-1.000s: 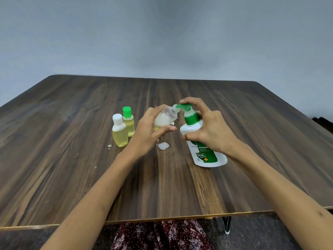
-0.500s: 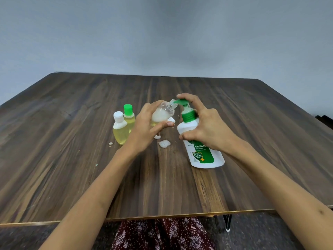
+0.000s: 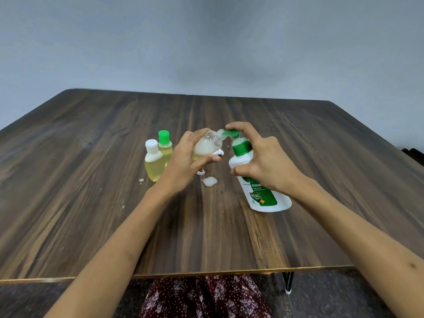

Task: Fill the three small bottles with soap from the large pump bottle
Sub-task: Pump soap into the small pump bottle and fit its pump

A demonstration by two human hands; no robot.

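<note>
My left hand [image 3: 183,161] grips a small clear bottle [image 3: 207,144], uncapped and tilted, its mouth against the green pump nozzle [image 3: 230,133]. Whitish soap fills part of it. My right hand [image 3: 263,159] is wrapped round the large white pump bottle [image 3: 261,193] with a green label, and its forefinger lies on the pump head. Two more small bottles of yellow liquid stand upright to the left, one with a white cap [image 3: 153,159], one with a green cap [image 3: 165,145] just behind it.
Spilled blobs of soap [image 3: 210,181] lie on the dark wooden table [image 3: 91,203] under the held bottle, with a smaller drop [image 3: 141,180] by the white-capped bottle. A small white cap [image 3: 219,152] lies behind my left hand. The table's near edge is close to my lap.
The pump head has risen since one second ago, and my right forefinger has come up with it. The small bottle stays at the nozzle. The view has shifted slightly.
</note>
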